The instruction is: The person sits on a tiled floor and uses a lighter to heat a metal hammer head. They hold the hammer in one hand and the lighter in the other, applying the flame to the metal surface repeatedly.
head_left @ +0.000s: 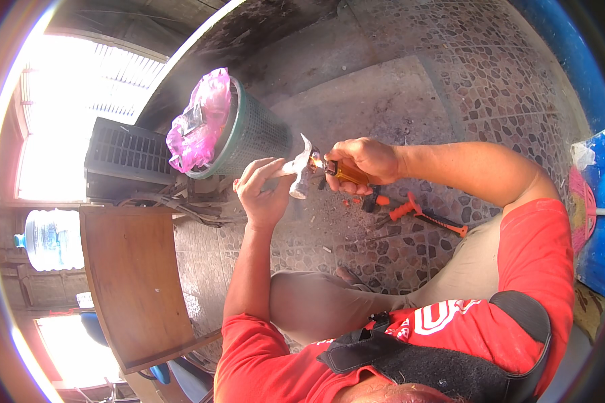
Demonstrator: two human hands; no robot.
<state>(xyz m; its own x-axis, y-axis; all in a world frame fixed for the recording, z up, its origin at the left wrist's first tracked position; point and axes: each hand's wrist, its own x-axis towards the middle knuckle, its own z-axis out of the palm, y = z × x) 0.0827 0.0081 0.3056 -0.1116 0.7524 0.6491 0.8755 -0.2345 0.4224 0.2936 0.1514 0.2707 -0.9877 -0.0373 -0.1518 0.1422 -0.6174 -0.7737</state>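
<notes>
My left hand [261, 195] is closed around the pale handle of a claw hammer, raised in front of me. The silvery hammer head [302, 176] points toward my right hand. Closed in my right hand [370, 160] is a yellow-and-black handheld tool [351, 173] whose exact kind I cannot make out. Its dark end meets or nearly meets the hammer head, where a small orange glow shows. On the floor beneath lies a tool with an orange-and-black handle [444, 223], beside other orange and black pieces [376, 200].
A green mesh basket [262, 127] with a pink plastic bag [202, 124] stands ahead left. A wooden table [136, 282] and a water jug [54, 240] are at left. Dark debris lies on the stone-patterned floor [390, 262]. A pink broom [583, 208] leans at right.
</notes>
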